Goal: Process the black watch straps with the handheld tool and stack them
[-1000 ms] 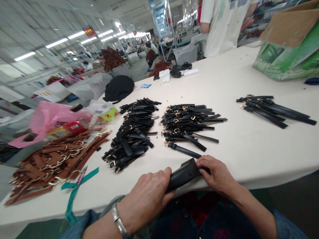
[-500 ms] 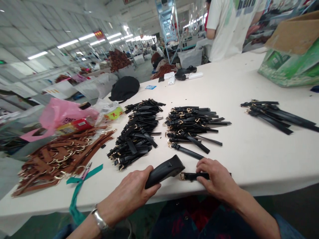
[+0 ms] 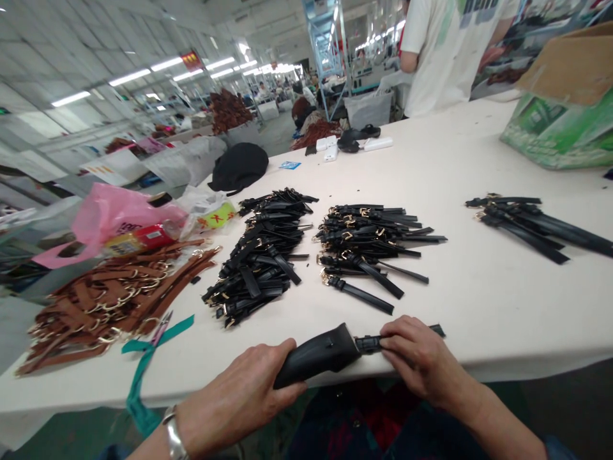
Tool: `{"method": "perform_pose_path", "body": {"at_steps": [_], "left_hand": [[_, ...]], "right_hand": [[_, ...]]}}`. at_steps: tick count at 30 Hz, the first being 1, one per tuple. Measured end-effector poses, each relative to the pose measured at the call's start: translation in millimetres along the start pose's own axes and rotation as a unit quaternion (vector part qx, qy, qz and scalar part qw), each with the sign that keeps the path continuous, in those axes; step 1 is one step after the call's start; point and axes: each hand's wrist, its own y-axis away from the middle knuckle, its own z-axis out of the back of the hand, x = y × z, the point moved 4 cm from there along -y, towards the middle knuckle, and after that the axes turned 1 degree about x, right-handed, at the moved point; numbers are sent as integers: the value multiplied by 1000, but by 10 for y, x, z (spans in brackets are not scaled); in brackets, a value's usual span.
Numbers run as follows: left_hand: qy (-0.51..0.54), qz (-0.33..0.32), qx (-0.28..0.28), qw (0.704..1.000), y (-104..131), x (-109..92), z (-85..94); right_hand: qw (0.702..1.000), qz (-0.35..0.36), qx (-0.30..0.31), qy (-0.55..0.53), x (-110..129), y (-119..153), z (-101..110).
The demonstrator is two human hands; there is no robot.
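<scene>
My left hand [image 3: 256,383] is closed around the rear of a black handheld tool [image 3: 318,354] near the table's front edge. The tool's wide front end meets a short black strap [image 3: 368,345], and the strap's buckle end is hidden there. My right hand [image 3: 419,354] pinches this strap between thumb and fingers, its tail showing beyond the hand. Behind the hands lie a pile of black buckled straps [image 3: 368,239] and, left of it, a denser black pile [image 3: 263,249]. One strap [image 3: 359,295] lies nearest the tool.
Brown straps with metal rings [image 3: 105,300], scissors [image 3: 161,329] and a teal ribbon [image 3: 138,383] lie left. More black straps [image 3: 541,223] and a green box [image 3: 555,131] are at right. A black cap [image 3: 239,167] sits at the back; a person [image 3: 445,57] stands beyond.
The tool has moved slightly right and down, and its front end now covers the strap's buckle, which was visible before. My right hand has shifted slightly right and down.
</scene>
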Motion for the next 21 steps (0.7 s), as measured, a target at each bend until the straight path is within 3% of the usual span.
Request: {"method": "perform_pose_path", "body": {"at_steps": [10,15,21], "left_hand": [[-76,7,15,997,35,-280,41],[-76,1,-7,997,114,-259,-27],[-78,-20,-4,997,15,-298,24]], "right_hand": [[992,-80,-1,-93,-83,-56,27],[990,-90,10,-107,-97,-48,26],[990,-93,2,-107,-110,-39,17]]}}
